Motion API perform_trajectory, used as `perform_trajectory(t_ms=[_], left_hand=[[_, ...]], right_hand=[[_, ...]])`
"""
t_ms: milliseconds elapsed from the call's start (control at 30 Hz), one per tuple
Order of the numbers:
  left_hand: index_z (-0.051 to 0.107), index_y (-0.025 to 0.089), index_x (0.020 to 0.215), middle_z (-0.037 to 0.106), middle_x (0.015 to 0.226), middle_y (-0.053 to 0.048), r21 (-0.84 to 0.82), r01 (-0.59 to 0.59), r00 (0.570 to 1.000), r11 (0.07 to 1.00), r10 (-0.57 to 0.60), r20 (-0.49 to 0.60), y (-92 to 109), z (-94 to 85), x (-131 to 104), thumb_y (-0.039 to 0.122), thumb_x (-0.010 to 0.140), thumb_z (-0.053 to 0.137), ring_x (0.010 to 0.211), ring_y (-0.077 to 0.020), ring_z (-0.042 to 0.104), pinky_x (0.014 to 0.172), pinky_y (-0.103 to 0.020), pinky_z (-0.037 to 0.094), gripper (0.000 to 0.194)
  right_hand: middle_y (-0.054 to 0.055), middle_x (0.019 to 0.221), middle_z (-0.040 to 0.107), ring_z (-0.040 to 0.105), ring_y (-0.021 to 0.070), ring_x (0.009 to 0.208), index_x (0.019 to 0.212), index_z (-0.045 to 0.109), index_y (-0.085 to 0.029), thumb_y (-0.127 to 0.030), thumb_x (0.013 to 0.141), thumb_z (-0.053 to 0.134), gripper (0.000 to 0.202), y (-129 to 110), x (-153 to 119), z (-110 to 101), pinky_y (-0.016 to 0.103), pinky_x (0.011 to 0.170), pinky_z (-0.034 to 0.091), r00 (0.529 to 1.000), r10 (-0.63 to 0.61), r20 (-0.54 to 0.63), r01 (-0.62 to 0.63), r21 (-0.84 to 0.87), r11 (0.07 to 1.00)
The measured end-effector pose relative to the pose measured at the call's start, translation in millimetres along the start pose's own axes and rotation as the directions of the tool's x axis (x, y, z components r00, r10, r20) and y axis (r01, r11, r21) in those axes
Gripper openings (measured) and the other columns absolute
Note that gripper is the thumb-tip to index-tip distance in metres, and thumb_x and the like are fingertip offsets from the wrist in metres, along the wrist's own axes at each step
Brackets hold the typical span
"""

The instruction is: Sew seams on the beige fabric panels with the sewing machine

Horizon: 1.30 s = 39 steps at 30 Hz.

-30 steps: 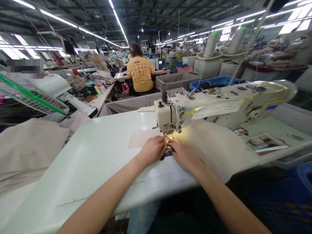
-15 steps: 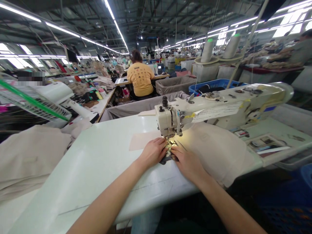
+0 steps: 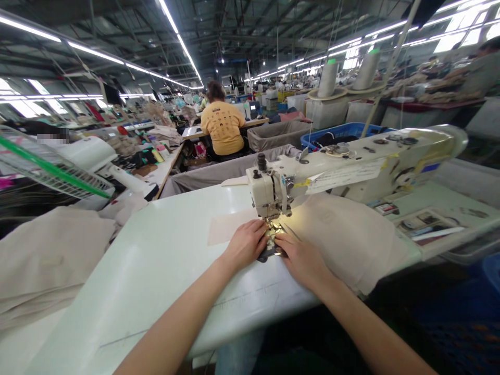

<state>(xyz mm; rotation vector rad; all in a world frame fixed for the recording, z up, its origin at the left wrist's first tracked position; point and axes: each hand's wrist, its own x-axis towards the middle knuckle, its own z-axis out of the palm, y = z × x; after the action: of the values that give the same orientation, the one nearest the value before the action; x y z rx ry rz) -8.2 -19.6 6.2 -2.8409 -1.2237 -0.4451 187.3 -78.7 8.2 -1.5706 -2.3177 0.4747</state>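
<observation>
Though lying on the sewing table (image 3: 156, 250), right of the industrial sewing machine (image 3: 269, 187) and reaching the near edge, expect the beige fabric panel (image 3: 344, 234) to handle light and limp; best take it flat by its edges. Note the fabric rectangle (image 3: 221, 230) left of the needle. See left hand (image 3: 244, 244) and right hand (image 3: 304, 260) flanking the needle, fingers slightly bent; cannot tell whether pinching cloth.
</observation>
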Motion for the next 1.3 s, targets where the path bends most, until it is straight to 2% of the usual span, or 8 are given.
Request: perform_trajectory(t_ms=[100, 200, 300, 400, 633, 800, 933, 1300], left_hand=[[0.059, 0.017, 0.124, 0.064, 0.127, -0.012, 0.025, 0.03, 0.999, 0.999, -0.031, 0.031, 6.3, -4.3, -1.4, 0.025, 0.1, 0.049, 0.117, -0.0263, 0.059, 0.099, -0.043, 0.052, 0.027], [0.063, 0.017, 0.115, 0.067, 0.115, -0.012, 0.072, 0.071, 0.993, 0.995, -0.078, 0.092, 22.7, -11.4, -5.7, 0.027, 0.099, 0.051, 0.107, -0.0271, 0.061, 0.093, -0.043, 0.054, 0.022], [0.065, 0.017, 0.102, 0.067, 0.106, -0.011, 0.09, 0.042, 0.987, 0.995, -0.055, 0.151, 41.7, -15.6, -13.2, 0.028, 0.097, 0.053, 0.103, -0.0274, 0.061, 0.09, -0.043, 0.055, 0.016], [0.065, 0.016, 0.102, 0.067, 0.11, -0.012, 0.07, 0.013, 0.986, 0.997, -0.024, 0.165, 50.5, -14.0, -19.9, 0.025, 0.095, 0.054, 0.108, -0.0286, 0.06, 0.092, -0.043, 0.055, 0.016], [0.062, 0.016, 0.113, 0.066, 0.121, -0.012, 0.034, 0.006, 0.996, 0.999, -0.009, 0.092, 43.8, -6.2, -24.6, 0.023, 0.096, 0.052, 0.112, -0.0287, 0.059, 0.094, -0.045, 0.055, 0.021], [0.06, 0.016, 0.116, 0.064, 0.121, -0.013, 0.059, -0.006, 0.992, 0.998, -0.001, 0.124, 48.9, -10.3, -26.7, 0.023, 0.097, 0.051, 0.113, -0.0288, 0.059, 0.093, -0.044, 0.055, 0.022], [0.06, 0.016, 0.117, 0.064, 0.12, -0.013, 0.054, -0.005, 0.991, 0.999, -0.002, 0.132, 49.2, -12.0, -26.4, 0.023, 0.098, 0.049, 0.113, -0.0287, 0.058, 0.092, -0.044, 0.055, 0.023], [0.064, 0.016, 0.11, 0.065, 0.12, -0.013, 0.108, 0.028, 0.995, 0.994, -0.038, 0.089, 20.6, -5.0, -4.6, 0.024, 0.099, 0.05, 0.111, -0.0273, 0.06, 0.091, -0.042, 0.054, 0.02]], right_hand=[[0.008, 0.143, 0.061, 0.066, 0.0243, 0.116, 0.129, 0.065, -0.021, -0.014, 0.095, 0.047, 0.038, 0.2, 0.2, -0.7, 0.035, 0.097, 0.052, 1.0, 0.001, 0.001, -0.001, 0.009, 1.0], [0.008, 0.142, 0.061, 0.066, 0.0238, 0.116, 0.127, 0.066, -0.021, -0.016, 0.096, 0.048, 0.036, 1.3, -2.7, -1.3, 0.034, 0.097, 0.052, 1.0, 0.011, -0.019, -0.01, 0.031, 0.999], [0.009, 0.14, 0.062, 0.065, 0.0234, 0.117, 0.123, 0.067, -0.022, -0.015, 0.095, 0.049, 0.034, 2.4, -9.0, -2.0, 0.034, 0.098, 0.05, 0.999, 0.013, -0.042, -0.011, 0.05, 0.999], [0.009, 0.136, 0.064, 0.063, 0.0232, 0.119, 0.119, 0.068, -0.021, -0.012, 0.092, 0.051, 0.033, 2.3, -15.7, -1.8, 0.033, 0.099, 0.049, 0.999, -0.014, -0.042, 0.016, 0.063, 0.998], [0.01, 0.134, 0.065, 0.067, 0.023, 0.111, 0.12, 0.068, -0.019, -0.011, 0.092, 0.05, 0.034, 0.6, -21.3, 1.1, 0.032, 0.093, 0.052, 0.999, -0.035, -0.01, 0.035, 0.024, 0.999], [0.01, 0.137, 0.064, 0.065, 0.0236, 0.115, 0.124, 0.066, -0.017, -0.008, 0.089, 0.051, 0.039, 1.4, -22.6, 2.0, 0.033, 0.098, 0.05, 0.999, -0.052, 0.008, 0.052, 0.009, 0.999], [0.01, 0.134, 0.065, 0.066, 0.0235, 0.114, 0.123, 0.067, -0.019, -0.01, 0.091, 0.05, 0.037, 1.6, -21.2, 0.1, 0.033, 0.096, 0.051, 0.999, -0.047, 0.024, 0.047, 0.0, 0.999], [0.006, 0.129, 0.066, 0.068, 0.0208, 0.103, 0.115, 0.068, -0.022, -0.02, 0.099, 0.049, 0.026, 3.4, 13.7, -5.0, 0.029, 0.086, 0.049, 0.999, -0.038, 0.017, 0.039, -0.046, 0.998]])
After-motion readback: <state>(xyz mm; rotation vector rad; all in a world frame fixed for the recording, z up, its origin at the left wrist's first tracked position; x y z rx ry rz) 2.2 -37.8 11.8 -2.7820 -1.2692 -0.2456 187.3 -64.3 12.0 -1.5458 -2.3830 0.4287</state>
